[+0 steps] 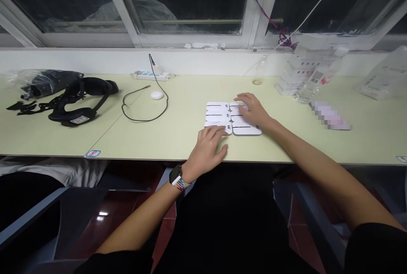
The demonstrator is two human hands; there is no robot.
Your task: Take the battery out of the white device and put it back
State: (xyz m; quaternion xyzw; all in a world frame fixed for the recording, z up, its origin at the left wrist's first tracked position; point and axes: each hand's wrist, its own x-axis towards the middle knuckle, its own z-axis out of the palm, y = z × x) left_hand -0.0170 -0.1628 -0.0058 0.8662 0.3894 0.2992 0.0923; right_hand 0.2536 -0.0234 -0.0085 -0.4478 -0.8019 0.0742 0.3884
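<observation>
Several white cards (217, 115) with rounded corners lie flat on the pale table, edge to edge in two columns. Each bears a black line, and most show a mark like a "W". My left hand (207, 150), with a watch (175, 174) and a beaded bracelet on its wrist, rests its fingertips on the front left card; its fingers are apart. Over the right column (246, 129), my right hand (254, 110) is stretched out, palm down, partly hiding the two farther cards. Nothing shows gripped in either hand.
Left on the pale table (184, 146) lie a black headset (74, 117), a dark cable (140, 120), a white round case (157, 95) and a power strip (151, 75). To the right stand stacked white boxes (288, 72), a clear bottle (307, 91) and a blurred-out flat object (332, 116).
</observation>
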